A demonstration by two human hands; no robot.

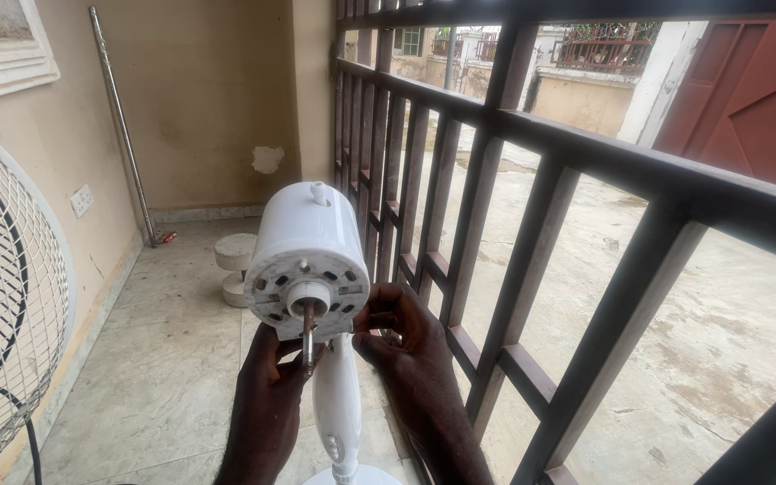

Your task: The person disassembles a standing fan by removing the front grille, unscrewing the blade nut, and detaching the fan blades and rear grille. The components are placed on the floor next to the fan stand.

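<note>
Left hand fingers pinched on the metal motor shaft poking down-forward from the white fan motor housing, right hand curled fingers touching the housing's right edge, equally close.

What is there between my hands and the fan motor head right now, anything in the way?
Nothing visible. The left hand already touches the metal shaft under the white motor head, and the right hand rests at its lower right edge. The railing stands off to the right.
</note>
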